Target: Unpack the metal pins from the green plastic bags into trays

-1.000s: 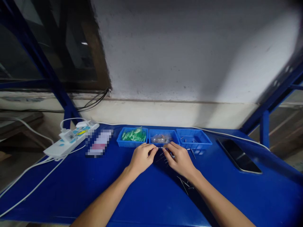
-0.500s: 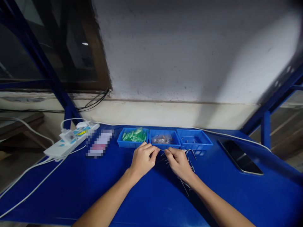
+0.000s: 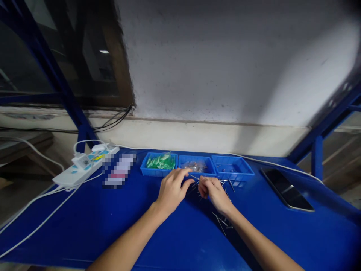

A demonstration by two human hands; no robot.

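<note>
Between the fingertips of my right hand point(image 3: 216, 194) is a thin metal rod point(image 3: 194, 177) that points left. My left hand point(image 3: 171, 190) is at the rod's free end, its thumb and fingers apart; whether a fingertip touches the rod is hard to see. Loose metal rods point(image 3: 220, 223) lie scattered on the blue table point(image 3: 180, 241), under and beside my right hand, which hides some of them. Just beyond my hands is a blue bin point(image 3: 210, 174) with clear plastic bags inside.
Left of that bin stands another blue bin point(image 3: 153, 172) with green packets; on the right, a third bin point(image 3: 235, 175) has a few small pieces. A dark phone point(image 3: 287, 190) lies to the right. At left are a white power strip point(image 3: 84, 171) with cables and a pixelated item point(image 3: 121, 169).
My left thumb and fingers have parted from their pinch on the rod. My right hand has shifted slightly right and turned, still gripping the rod. The view has moved slightly.
</note>
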